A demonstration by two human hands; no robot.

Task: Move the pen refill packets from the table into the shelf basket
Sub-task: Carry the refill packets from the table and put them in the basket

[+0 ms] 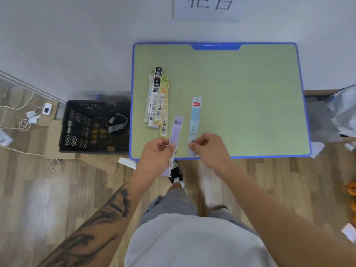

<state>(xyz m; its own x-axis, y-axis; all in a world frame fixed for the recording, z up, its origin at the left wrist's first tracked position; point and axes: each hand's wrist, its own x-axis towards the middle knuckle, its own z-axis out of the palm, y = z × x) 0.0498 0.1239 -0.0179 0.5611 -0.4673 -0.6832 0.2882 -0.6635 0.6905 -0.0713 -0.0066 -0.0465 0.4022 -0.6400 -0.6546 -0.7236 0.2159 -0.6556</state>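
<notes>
Far left, on the wood floor (57, 189), white cables (23, 120) & a small white charger (47, 108) lay tangled by the wall. Next right: black lattice basket (77, 143) sat on the floor, just beside the table's left edge, w/ a grey strap-like item (117, 122) inside; couldn't tell what else was in there. Some flattened cardboard (55, 139) lay under & around it.

On to the table (250, 93), green top w/ blue rim. Near its left side lay a pile of refill packets (157, 101), overlapping, long axes running near-to-far, black, white & yellow-green headers at the far ends. All flat on the tabletop, none in the basket.

Left hand (156, 155), tattooed forearm, was at the table's near edge, fingers & thumb curled round a lilac packet (176, 132). That one was tilted, top end leaning over the table, bottom end hanging past the near rim. Firm grasp, held off the surface as far as I could tell.

Just right of it, a pale blue packet (195, 120) w/ a red label & a tower drawing lay flat, near end reaching the rim. Right hand (210, 149) pinched that near end btwn thumb & fingertips, other fingers curled in.

Far wall had a white paper sign (208, 8). Far right: crumpled white plastic (344, 116) by the table's corner, something orange (352, 189) at the frame's edge.
</notes>
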